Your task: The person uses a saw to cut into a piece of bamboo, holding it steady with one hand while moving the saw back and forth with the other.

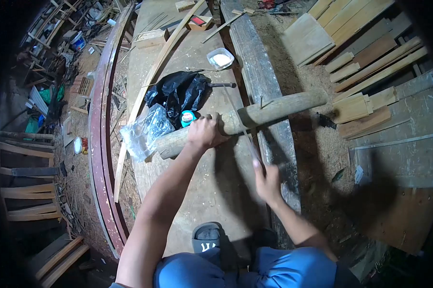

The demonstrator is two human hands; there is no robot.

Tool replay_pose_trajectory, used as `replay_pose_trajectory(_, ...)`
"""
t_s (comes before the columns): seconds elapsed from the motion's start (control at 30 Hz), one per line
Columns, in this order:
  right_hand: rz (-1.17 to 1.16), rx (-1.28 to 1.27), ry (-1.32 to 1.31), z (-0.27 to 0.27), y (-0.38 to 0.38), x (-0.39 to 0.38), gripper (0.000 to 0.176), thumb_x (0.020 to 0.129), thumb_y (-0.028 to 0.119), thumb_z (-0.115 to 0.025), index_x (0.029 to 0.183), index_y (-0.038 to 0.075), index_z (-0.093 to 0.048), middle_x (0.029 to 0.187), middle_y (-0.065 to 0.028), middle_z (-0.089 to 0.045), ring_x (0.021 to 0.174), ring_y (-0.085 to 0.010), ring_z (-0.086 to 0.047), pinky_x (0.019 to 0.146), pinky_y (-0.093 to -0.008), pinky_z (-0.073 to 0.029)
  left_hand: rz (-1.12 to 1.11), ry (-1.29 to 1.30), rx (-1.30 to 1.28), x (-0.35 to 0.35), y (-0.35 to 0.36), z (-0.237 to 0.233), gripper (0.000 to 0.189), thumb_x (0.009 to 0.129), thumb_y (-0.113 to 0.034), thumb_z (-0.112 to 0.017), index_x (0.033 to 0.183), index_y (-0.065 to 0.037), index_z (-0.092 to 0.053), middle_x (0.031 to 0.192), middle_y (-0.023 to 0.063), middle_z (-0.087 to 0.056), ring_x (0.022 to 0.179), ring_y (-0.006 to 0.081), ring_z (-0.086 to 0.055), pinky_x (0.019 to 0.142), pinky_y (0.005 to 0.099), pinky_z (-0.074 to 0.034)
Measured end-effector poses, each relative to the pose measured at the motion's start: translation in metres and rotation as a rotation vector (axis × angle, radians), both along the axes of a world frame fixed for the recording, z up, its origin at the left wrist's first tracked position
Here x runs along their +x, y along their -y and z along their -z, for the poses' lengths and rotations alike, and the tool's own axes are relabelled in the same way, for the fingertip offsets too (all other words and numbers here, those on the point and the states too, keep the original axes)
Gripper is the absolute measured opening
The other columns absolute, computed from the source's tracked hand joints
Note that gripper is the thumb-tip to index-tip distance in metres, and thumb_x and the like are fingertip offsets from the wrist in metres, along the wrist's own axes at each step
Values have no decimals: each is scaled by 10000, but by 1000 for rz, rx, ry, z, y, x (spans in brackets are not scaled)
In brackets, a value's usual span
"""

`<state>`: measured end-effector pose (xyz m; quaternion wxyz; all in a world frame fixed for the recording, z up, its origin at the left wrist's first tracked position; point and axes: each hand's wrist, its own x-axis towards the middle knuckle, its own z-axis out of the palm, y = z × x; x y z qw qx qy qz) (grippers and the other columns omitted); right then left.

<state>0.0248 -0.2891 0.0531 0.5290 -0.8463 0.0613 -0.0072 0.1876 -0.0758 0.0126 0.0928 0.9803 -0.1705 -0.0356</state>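
Note:
A round wooden log lies slanted across the workbench and the weathered beam beside it. My left hand is wrapped over the log, left of its middle. In my right hand is the handle of a saw, lower right of the log. The thin saw blade crosses the log between my hands and points up and away. A nail stands upright in the log to the right of the blade. Just beyond my left hand sits a teal tape measure.
Behind the log lie a black plastic bag, a clear bag and a hammer. Farther back are a white tub and a long thin strip. Boards stand at the right. My sandalled foot is on the bench.

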Motion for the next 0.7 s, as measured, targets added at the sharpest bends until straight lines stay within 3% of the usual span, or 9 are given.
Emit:
replay_pose_trajectory(0.13,57,-13,-123,-8,18,-59,555,1074,350,-556,653,-7,-501,518,-89,-389,504,-143,-392,495,-413,-316,9,-15,2,-1,-3,3,801,686,-684,-830,1188,-93,-628,977,184,-739,896,366,-751,761,478,-608)
replay_pose_trajectory(0.4,88,-21,-59,-4,7,-17,559,1057,345,-585,631,-3,-485,512,-98,-374,484,-162,-387,495,-424,-319,-67,-51,-54,14,-3,-8,734,740,-628,-821,1135,-41,-622,980,233,-735,912,410,-739,791,521,-592)
replay_pose_trajectory(0.47,90,8,-75,-5,15,-9,582,1063,305,-593,552,53,-478,485,34,-433,457,-96,-379,466,-367,-275,-62,-35,-97,13,-4,-14,709,751,-601,-826,1130,-37,-622,989,240,-730,932,415,-731,814,519,-587)
replay_pose_trajectory(0.5,65,76,-20,-17,21,-3,586,1065,308,-598,548,66,-469,499,56,-416,463,-73,-362,461,-341,-267,-58,-91,-80,14,-3,-19,722,751,-583,-834,1170,-36,-617,1037,241,-722,976,402,-727,815,513,-584)
replay_pose_trajectory(0.53,50,116,-164,-24,30,-1,570,1068,294,-598,559,73,-468,521,75,-406,479,-52,-353,464,-314,-259,-55,-87,-84,13,1,-18,722,751,-583,-834,1170,-36,-617,1037,241,-722,976,402,-727,815,513,-584)
replay_pose_trajectory(0.6,13,68,-89,-53,36,-1,538,1069,281,-599,583,79,-488,538,78,-432,494,-42,-370,468,-298,-266,-94,25,-38,2,6,-11,773,738,-588,-842,1228,-41,-601,1098,229,-710,1011,390,-723,794,513,-582)
replay_pose_trajectory(0.7,19,78,-94,-71,36,-17,509,1065,266,-603,621,36,-505,543,48,-437,523,-48,-389,482,-313,-280,-103,154,-25,-12,10,6,798,726,-589,-845,1263,-58,-585,1125,173,-682,1057,351,-696,878,475,-556)
